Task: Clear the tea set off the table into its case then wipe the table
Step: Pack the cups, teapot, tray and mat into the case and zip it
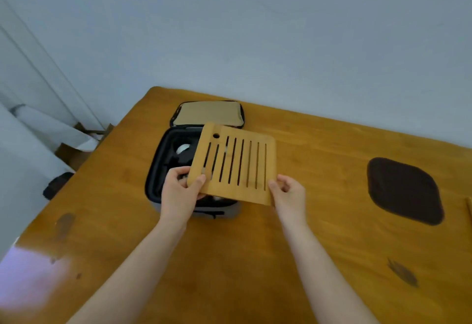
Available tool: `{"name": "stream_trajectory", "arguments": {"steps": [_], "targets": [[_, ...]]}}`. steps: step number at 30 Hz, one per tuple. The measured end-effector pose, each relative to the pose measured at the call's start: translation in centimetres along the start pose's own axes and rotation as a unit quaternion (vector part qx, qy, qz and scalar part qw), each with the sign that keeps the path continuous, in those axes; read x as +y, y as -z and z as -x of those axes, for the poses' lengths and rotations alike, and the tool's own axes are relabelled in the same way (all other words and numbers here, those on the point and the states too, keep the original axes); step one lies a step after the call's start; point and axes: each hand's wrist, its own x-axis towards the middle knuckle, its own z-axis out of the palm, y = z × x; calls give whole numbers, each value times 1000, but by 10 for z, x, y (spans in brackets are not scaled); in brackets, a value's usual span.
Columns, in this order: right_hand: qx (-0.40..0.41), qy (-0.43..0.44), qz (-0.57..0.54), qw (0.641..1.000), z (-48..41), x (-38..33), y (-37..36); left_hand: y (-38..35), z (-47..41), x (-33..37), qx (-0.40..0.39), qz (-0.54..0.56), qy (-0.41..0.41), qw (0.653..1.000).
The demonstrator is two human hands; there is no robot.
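Plainly the slatted bamboo tray (235,162) is the piece in hand, seen from the head view. It hangs in the air above the open case (163,170), which sits on the table (255,259) with its lid (209,115) folded back toward the wall.

The left hand (182,190) grips the tray's near-left corner, thumb on top and fingers curled beneath. The right hand (288,193) pinches the near-right corner between thumb and fingers. Both arms reach out about evenly.

What matters is the offset. The tray sits to the right of the case's opening and is turned a little, so its slots run away from the person and lean right. Its left part covers the case's right side, while its right edge juts out past the case over bare wood. The left hand is above the opening, and the right hand is outside it. A white cup (183,148) shows in the uncovered left part of the case.

I would judge that the tray must shift left and square up with the case walls before it can go down flat.

A dark mat (404,190) lies well apart on the right, not yet packed.
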Motion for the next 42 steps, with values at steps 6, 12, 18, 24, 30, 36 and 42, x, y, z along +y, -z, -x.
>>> {"name": "stream_trajectory", "arguments": {"steps": [6, 12, 18, 24, 30, 36, 42], "targets": [[-10, 4, 89, 996, 0, -11, -79, 67, -58, -16, -5, -181, 4, 983], [20, 37, 315, 948, 2, -21, -103, 82, -71, -35, -18, -254, -19, 967], [32, 99, 483, 869, 6, -21, -111, 79, -68, -25, 0, -501, -67, 863], [64, 154, 500, 850, 8, -8, -117, 72, -63, -27, 8, -592, -128, 796], [24, 219, 454, 863, 11, -7, -97, 76, -59, -46, 20, -548, -157, 821], [89, 236, 410, 876, 13, 7, -35, 53, -40, -51, 30, -521, -277, 807], [118, 153, 446, 874, 4, 31, 63, -32, 0, -55, -25, -469, -296, 832]]}}
